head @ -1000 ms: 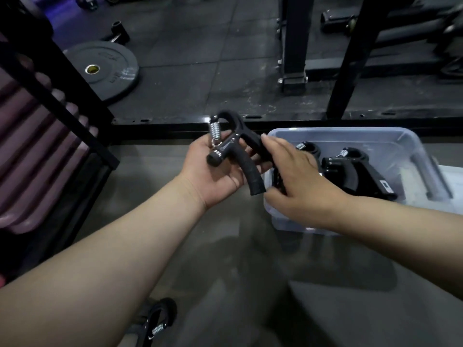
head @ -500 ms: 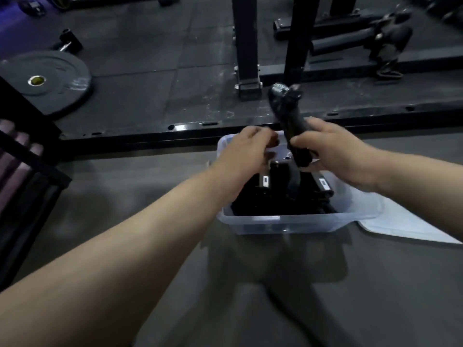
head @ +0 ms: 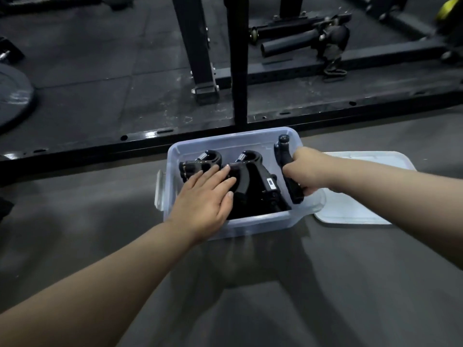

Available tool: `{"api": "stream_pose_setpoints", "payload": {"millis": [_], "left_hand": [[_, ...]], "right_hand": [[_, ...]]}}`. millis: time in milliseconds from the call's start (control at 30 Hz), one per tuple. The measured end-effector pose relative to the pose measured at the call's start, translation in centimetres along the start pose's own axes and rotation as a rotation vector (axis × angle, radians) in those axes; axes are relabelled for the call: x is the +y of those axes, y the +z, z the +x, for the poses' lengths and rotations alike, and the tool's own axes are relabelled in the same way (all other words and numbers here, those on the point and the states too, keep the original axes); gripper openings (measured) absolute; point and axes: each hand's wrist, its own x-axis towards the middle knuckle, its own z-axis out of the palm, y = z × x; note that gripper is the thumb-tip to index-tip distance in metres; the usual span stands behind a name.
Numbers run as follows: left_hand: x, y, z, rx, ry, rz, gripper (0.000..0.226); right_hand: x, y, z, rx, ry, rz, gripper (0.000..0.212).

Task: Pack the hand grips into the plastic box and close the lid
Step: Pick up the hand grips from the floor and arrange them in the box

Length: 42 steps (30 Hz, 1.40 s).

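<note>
A clear plastic box (head: 233,140) stands on the grey floor mat in the middle of the view. Inside it lie black hand grips with steel springs, one at the left (head: 200,162) and one in the middle (head: 253,176). My left hand (head: 204,199) lies flat over them, fingers straight, pressing on the packed grips. My right hand (head: 307,171) grips another black hand grip (head: 284,156) by its handle and holds it at the box's right end, inside the wall. The box's white lid (head: 350,209) lies flat on the floor to the right of the box.
A black steel rack frame (head: 238,71) with uprights and a floor rail runs just behind the box. A barbell attachment (head: 305,38) lies at the back right. Part of a weight plate (head: 12,96) shows at the far left on dark rubber flooring.
My right hand has carried the hand grip from above the box down into its right end. My left hand let go of it earlier and now lies flat on the grips inside.
</note>
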Motion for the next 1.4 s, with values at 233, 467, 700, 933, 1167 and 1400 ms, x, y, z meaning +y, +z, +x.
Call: {"api": "stream_pose_setpoints", "payload": {"millis": [233, 467, 700, 933, 1167, 1400], "left_hand": [[-0.1, 0.4, -0.2, 0.071, -0.013, -0.042, 0.062], [-0.2, 0.5, -0.2, 0.092, -0.008, -0.047, 0.058], [-0.2, 0.6, -0.2, 0.112, -0.006, -0.053, 0.058], [-0.2, 0.6, -0.2, 0.110, -0.008, -0.043, 0.060], [-0.2, 0.7, -0.2, 0.116, -0.010, -0.043, 0.058], [-0.3, 0.7, -0.2, 0.111, -0.006, -0.038, 0.059]], "right_hand": [[-0.3, 2.7, 2.0, -0.030, 0.013, -0.353, 0.016], [-0.4, 3.4, 2.7, -0.085, -0.124, -0.793, 0.011], [0.0, 2.3, 2.2, -0.294, -0.250, -0.858, 0.026], [0.0, 2.0, 1.9, -0.261, -0.380, -1.258, 0.012], [1.9, 3.6, 3.4, -0.206, -0.377, -1.242, 0.039], [2.0, 4.4, 3.9, -0.013, -0.503, -1.508, 0.046]]}}
